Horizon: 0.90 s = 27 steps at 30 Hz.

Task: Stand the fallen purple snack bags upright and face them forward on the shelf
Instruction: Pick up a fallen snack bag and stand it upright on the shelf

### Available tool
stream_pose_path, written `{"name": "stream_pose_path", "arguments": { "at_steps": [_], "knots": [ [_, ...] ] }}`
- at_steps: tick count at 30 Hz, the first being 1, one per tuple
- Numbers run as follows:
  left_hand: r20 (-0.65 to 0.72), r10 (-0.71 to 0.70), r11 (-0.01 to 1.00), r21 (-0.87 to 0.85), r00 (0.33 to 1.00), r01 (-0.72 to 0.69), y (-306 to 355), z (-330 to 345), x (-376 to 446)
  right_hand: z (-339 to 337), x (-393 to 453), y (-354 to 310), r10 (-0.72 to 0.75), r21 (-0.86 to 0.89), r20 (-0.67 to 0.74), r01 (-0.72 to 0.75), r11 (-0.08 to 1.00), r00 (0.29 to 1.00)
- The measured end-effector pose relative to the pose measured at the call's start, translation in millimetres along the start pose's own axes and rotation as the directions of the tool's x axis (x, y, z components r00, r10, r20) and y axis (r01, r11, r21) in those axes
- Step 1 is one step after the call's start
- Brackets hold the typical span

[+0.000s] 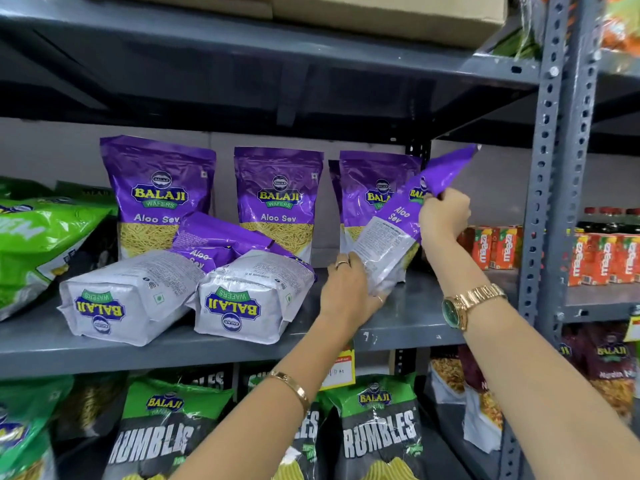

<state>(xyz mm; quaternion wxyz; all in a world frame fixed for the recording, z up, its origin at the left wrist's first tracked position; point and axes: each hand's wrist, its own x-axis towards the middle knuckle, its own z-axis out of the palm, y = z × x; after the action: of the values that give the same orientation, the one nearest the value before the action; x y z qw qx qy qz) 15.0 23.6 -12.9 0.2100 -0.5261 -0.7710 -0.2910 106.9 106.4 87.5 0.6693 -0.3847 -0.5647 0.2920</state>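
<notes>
Both hands hold one purple Aloo Sev bag, tilted with its top up to the right. My left hand grips its silver bottom end. My right hand pinches its upper part. Three purple bags stand upright at the back of the grey shelf: left bag, middle bag, right bag, the last partly hidden by the held bag. Two purple bags lie flat with silver bottoms toward me: one at left and one beside it.
Green bags lean at the shelf's left end. Orange juice cartons stand to the right, behind the perforated upright post. Rumbles bags fill the shelf below. A yellow price tag hangs on the shelf edge.
</notes>
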Motion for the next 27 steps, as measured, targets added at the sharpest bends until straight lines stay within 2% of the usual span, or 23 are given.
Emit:
{"name": "stream_pose_path", "arguments": {
  "at_steps": [3, 6, 8, 10, 12, 15, 16, 18, 20, 22, 25, 27],
  "knots": [
    [0.105, -0.026, 0.989, -0.140, 0.994, 0.040, 9.6, 7.7, 5.6, 7.2, 4.4, -9.9, -0.136, -0.100, 0.036, 0.139, 0.985, 0.990],
    [0.202, -0.057, 0.957, -0.269, 0.978, 0.112, 15.3, 16.6, 9.7, 13.0, 4.2, -10.4, -0.295, -0.177, 0.151, 0.319, 0.931, 0.944],
    [0.216, -0.074, 0.940, -0.312, 0.974, 0.141, 16.0, 21.0, 10.9, 13.4, 6.3, -4.9, -0.346, -0.130, 0.217, 0.379, 0.916, 0.913],
    [0.206, -0.083, 0.928, -0.340, 0.975, 0.151, 14.7, 22.8, 12.1, 10.9, 9.2, 4.3, -0.364, -0.003, 0.307, 0.384, 0.923, 0.879],
    [0.203, -0.082, 0.922, -0.357, 0.976, 0.152, 13.4, 22.6, 12.1, 8.2, 11.7, 18.4, -0.355, 0.170, 0.355, 0.314, 0.934, 0.865],
    [0.191, -0.085, 0.910, -0.384, 0.978, 0.154, 13.5, 23.4, 10.6, 10.1, 19.3, 48.0, -0.182, 0.448, 0.318, 0.021, 0.894, 0.930],
    [0.170, -0.087, 0.900, -0.409, 0.982, 0.150, 14.2, 24.4, 8.9, 12.5, 23.5, 59.2, -0.096, 0.470, 0.317, -0.069, 0.880, 0.943],
    [0.097, -0.097, 0.875, -0.466, 0.990, 0.132, 17.1, 26.8, 4.0, 16.9, 33.3, 81.6, 0.080, 0.391, 0.364, -0.230, 0.891, 0.928],
    [0.035, -0.117, 0.862, -0.492, 0.992, 0.119, 20.5, 29.0, -1.1, 21.2, 40.6, 100.5, 0.261, 0.241, 0.476, -0.410, 0.880, 0.840],
    [0.003, -0.144, 0.857, -0.499, 0.990, 0.126, 23.0, 31.4, -5.5, 26.6, 44.0, 114.3, 0.356, 0.113, 0.578, -0.505, 0.856, 0.734],
    [-0.028, -0.180, 0.852, -0.505, 0.983, 0.142, 23.8, 33.9, -7.1, 36.3, 44.4, 125.4, 0.364, 0.037, 0.692, -0.534, 0.845, 0.624],
    [-0.030, -0.193, 0.850, -0.504, 0.981, 0.152, 24.5, 33.4, -5.6, 39.1, 42.2, 124.4, 0.348, 0.036, 0.733, -0.544, 0.838, 0.585]
  ]
}}
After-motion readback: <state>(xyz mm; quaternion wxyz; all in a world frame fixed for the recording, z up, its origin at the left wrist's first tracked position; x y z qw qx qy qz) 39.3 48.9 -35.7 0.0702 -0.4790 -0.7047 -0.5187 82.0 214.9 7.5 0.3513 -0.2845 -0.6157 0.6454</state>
